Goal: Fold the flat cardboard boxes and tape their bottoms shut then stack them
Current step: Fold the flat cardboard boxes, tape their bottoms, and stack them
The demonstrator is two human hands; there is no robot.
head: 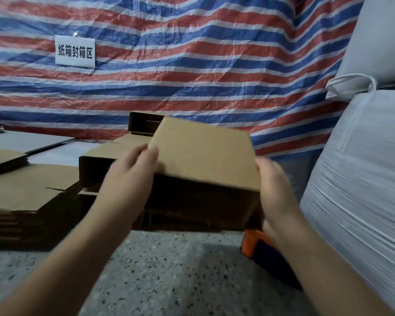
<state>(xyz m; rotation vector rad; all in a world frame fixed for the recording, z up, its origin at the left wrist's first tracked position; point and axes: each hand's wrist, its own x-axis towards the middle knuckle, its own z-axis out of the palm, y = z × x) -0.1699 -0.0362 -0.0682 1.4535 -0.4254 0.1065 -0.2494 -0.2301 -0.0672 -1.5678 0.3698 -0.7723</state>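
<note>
A folded brown cardboard box (203, 156) is held above the speckled floor (169, 270) between both hands: left hand (132, 174) and right hand (276, 190), fingers curled round its opposite sides.

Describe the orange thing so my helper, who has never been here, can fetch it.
Start at the white woven sacks on the right, then look down to the speckled floor at their foot. The orange thing sits there, below the box held in both hands, partly hidden by the right wrist. It is the only bright orange item among brown cardboard.

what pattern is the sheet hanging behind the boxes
Red, blue and white stripes on the sheet, seen in the head view.
</note>
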